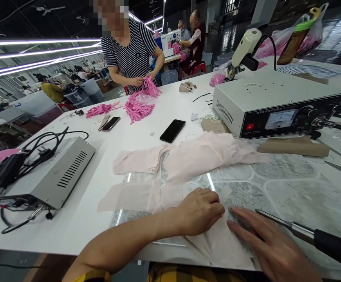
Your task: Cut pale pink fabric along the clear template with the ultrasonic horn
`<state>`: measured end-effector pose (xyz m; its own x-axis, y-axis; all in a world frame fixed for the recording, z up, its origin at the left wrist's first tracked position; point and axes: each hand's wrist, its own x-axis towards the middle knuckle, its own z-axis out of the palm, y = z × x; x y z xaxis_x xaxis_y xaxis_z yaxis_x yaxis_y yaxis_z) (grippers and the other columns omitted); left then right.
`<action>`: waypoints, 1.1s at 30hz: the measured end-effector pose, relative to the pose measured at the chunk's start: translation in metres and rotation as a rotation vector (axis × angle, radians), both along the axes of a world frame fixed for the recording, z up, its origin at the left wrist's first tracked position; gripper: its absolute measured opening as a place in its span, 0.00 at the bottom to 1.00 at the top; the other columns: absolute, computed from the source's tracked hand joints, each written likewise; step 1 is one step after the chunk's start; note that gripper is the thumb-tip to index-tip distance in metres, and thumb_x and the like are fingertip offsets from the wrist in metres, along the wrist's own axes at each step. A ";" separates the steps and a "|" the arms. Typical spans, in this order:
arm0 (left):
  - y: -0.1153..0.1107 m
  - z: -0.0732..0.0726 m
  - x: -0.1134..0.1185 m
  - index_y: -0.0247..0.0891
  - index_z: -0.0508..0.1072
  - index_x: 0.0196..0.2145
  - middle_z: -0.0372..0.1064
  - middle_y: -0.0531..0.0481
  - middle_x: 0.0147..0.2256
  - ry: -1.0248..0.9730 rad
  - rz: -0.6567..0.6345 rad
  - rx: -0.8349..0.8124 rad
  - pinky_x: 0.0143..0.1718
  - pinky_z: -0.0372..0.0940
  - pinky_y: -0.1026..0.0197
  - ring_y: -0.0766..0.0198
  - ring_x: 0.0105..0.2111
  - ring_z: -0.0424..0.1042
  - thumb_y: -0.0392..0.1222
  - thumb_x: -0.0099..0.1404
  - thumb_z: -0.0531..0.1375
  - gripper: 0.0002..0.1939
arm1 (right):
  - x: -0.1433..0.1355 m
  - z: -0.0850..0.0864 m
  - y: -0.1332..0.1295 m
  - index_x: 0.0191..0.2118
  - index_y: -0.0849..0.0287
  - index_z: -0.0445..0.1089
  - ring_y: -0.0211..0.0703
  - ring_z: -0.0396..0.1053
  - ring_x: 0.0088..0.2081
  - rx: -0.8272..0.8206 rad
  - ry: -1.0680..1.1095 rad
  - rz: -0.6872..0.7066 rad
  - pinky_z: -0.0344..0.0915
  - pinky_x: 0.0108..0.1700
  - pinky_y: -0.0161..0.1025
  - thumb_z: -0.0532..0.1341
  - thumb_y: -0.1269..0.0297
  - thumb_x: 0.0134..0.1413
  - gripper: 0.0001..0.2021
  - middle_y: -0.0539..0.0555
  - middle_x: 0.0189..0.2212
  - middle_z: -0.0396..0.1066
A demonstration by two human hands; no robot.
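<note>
My left hand rests knuckles-up with curled fingers on a pale pink fabric piece at the table's near edge. The cloth creases outward from under it. My right hand lies flat, palm down, fingers pointing left onto the same piece. A metal-tipped tool with a black handle runs along the far side of my right hand; I cannot tell whether the hand grips it. More pale pink pieces lie just beyond.
A white control box with a meter stands at right, a cardboard block in front of it. A grey box with cables sits at left. A black phone lies mid-table. Across the table, a person in a striped shirt handles bright pink strips.
</note>
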<state>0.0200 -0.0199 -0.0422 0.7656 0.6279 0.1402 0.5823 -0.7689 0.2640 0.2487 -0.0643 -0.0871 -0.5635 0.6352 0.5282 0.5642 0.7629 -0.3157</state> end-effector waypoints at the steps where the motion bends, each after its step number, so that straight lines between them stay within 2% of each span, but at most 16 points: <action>1: 0.000 0.000 0.000 0.36 0.74 0.34 0.69 0.49 0.37 0.008 -0.001 0.003 0.39 0.63 0.61 0.64 0.35 0.68 0.37 0.68 0.58 0.06 | 0.000 0.000 -0.001 0.57 0.48 0.64 0.50 0.64 0.56 0.001 -0.008 -0.005 0.68 0.53 0.45 0.50 0.76 0.59 0.24 0.52 0.58 0.63; 5: 0.001 -0.003 0.000 0.35 0.72 0.32 0.68 0.49 0.35 0.023 -0.012 0.032 0.38 0.61 0.61 0.64 0.35 0.67 0.36 0.70 0.55 0.09 | -0.002 0.004 -0.003 0.57 0.49 0.65 0.49 0.66 0.54 -0.026 0.054 -0.030 0.68 0.53 0.43 0.51 0.73 0.59 0.22 0.52 0.55 0.66; 8: 0.001 -0.005 -0.002 0.35 0.69 0.31 0.66 0.49 0.33 0.022 -0.030 0.066 0.37 0.61 0.61 0.64 0.33 0.66 0.35 0.71 0.52 0.10 | -0.005 0.014 -0.002 0.52 0.50 0.69 0.48 0.72 0.46 -0.208 0.205 -0.109 0.72 0.46 0.40 0.53 0.66 0.60 0.16 0.52 0.48 0.72; 10: 0.001 -0.007 -0.003 0.35 0.68 0.31 0.65 0.49 0.32 0.014 -0.050 0.093 0.36 0.60 0.61 0.65 0.32 0.65 0.35 0.71 0.50 0.11 | -0.009 0.022 0.001 0.45 0.52 0.73 0.47 0.75 0.36 -0.508 0.289 -0.203 0.74 0.34 0.37 0.55 0.59 0.60 0.12 0.53 0.37 0.75; 13: 0.000 -0.009 -0.008 0.35 0.66 0.32 0.64 0.49 0.31 -0.014 -0.087 0.131 0.35 0.59 0.61 0.65 0.30 0.63 0.33 0.72 0.47 0.12 | -0.018 0.031 0.006 0.37 0.57 0.72 0.41 0.68 0.21 -1.101 0.345 -0.267 0.65 0.18 0.33 0.56 0.48 0.56 0.17 0.51 0.22 0.70; 14: 0.000 -0.009 -0.010 0.35 0.66 0.32 0.64 0.49 0.31 -0.027 -0.100 0.142 0.35 0.59 0.61 0.65 0.30 0.63 0.33 0.72 0.47 0.12 | -0.022 0.033 0.008 0.37 0.57 0.71 0.39 0.65 0.18 -1.244 0.355 -0.259 0.61 0.15 0.32 0.56 0.46 0.54 0.19 0.50 0.20 0.67; 16: 0.000 -0.009 -0.014 0.34 0.66 0.34 0.65 0.49 0.32 -0.056 -0.125 0.163 0.34 0.59 0.61 0.65 0.30 0.63 0.33 0.72 0.46 0.12 | -0.030 0.036 0.013 0.36 0.58 0.69 0.35 0.60 0.15 -1.396 0.386 -0.244 0.56 0.13 0.31 0.57 0.45 0.50 0.20 0.48 0.20 0.66; 19: 0.000 -0.008 -0.020 0.33 0.66 0.36 0.65 0.47 0.33 -0.091 -0.160 0.191 0.35 0.59 0.60 0.65 0.30 0.63 0.32 0.72 0.45 0.12 | -0.041 0.040 0.021 0.31 0.58 0.67 0.33 0.57 0.14 -1.477 0.418 -0.233 0.53 0.12 0.29 0.58 0.46 0.49 0.18 0.48 0.19 0.65; 24: 0.000 -0.006 -0.024 0.33 0.65 0.38 0.64 0.47 0.32 -0.134 -0.227 0.230 0.34 0.59 0.60 0.65 0.29 0.62 0.30 0.72 0.44 0.12 | -0.050 0.044 0.030 0.20 0.58 0.60 0.30 0.53 0.12 -1.558 0.432 -0.212 0.50 0.11 0.27 0.58 0.51 0.50 0.17 0.45 0.12 0.58; 33: 0.001 -0.006 -0.024 0.31 0.65 0.38 0.65 0.46 0.33 -0.192 -0.255 0.267 0.33 0.58 0.59 0.64 0.29 0.60 0.30 0.72 0.42 0.13 | -0.051 0.048 0.029 0.19 0.57 0.58 0.28 0.49 0.11 -1.573 0.454 -0.202 0.46 0.10 0.26 0.58 0.56 0.46 0.13 0.44 0.12 0.58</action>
